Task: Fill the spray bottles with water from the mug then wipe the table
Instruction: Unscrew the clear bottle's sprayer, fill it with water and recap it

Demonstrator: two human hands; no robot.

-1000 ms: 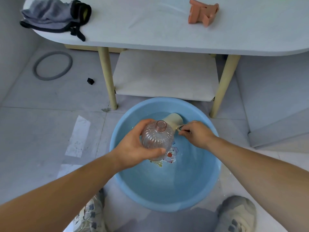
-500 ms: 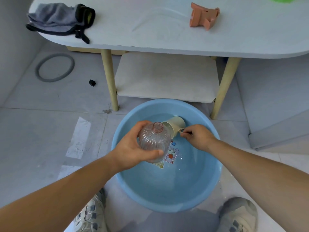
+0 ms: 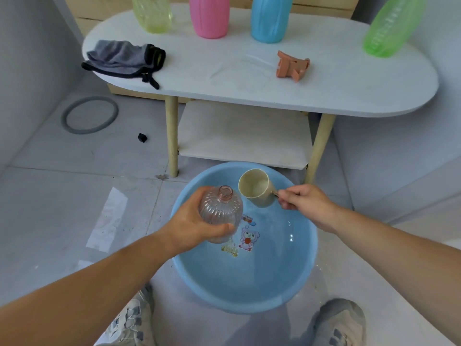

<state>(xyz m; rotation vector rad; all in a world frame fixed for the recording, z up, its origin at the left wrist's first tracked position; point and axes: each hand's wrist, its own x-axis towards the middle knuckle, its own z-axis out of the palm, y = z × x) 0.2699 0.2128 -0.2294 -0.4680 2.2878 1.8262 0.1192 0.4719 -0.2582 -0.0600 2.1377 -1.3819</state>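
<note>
Nearest, basin (image 3: pixel 310 248): blue, on the floor (image 3: pixel 62 196); shallow water (image 3: pixel 264 270) inside.
Left hand (image 3: pixel 192 228): wrapped round the lower body of the bottle, thumb across the front; a firm grasp.
Bottle (image 3: pixel 220 211): clear, pinkish, ribbed, no cap; held over the basin, neck leaning away toward the mug.
Right hand (image 3: pixel 304 203): fingers curled on the mug's handle, pinching it.
Mug (image 3: pixel 257 188): cream, above the basin's far side, just beside the bottle's neck, apparently not touching; tilted. Water inside: cannot tell.
Step (judged): pouring from mug into bottle.
Method: stand the bottle upright, bring the mug's lip directly over the narrow neck, tip slowly for a thin stream; keep both above the basin so spill falls back in.
Risk: wide rim against a small opening; a fast pour likely runs down the ribs.
Table (image 3: pixel 224 78): white, beyond the basin; grey cloth (image 3: pixel 122 58) at left, orange spray head (image 3: pixel 291 66) right of the middle, four coloured bottles (image 3: pixel 209 16) along the back.
</note>
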